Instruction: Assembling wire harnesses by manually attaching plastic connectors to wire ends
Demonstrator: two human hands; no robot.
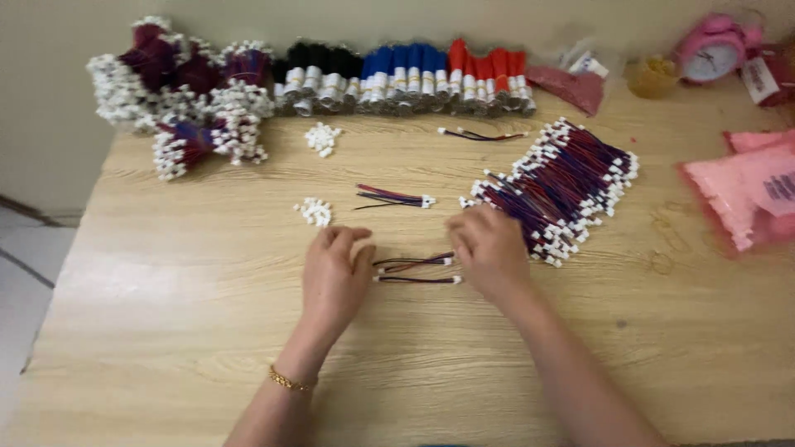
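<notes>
Wire leads (416,271), two short red-and-dark pairs with small white plug ends, lie side by side on the wooden desk (166,331) at the centre of the frame, right between the person's two hands. From where I stand, this looks like the sorting or laying-out step: single leads drawn from the big fanned pile of finished leads (563,186) at the right centre and set down in front. A next move would seem to call for a fine pinch on thin wire, keeping the plug ends aligned.

The left hand (334,277), with a gold bracelet (288,381) at the wrist, rests palm down, fingers loosely curled, its fingertips at the bare left ends of the two leads; whether it actually pinches a wire I cannot tell. The right hand (489,248) lies palm down with fingers bent, touching the near edge of the pile and just beside the plug ends; its fingertips are hidden, so I cannot tell whether it holds anything.

Further up lie another loose lead (397,197), two small heaps of white connectors (315,211), and, along the upper edge, bundled wires in black, blue and red (406,79). A pink alarm clock (712,50) stands at the upper right.
</notes>
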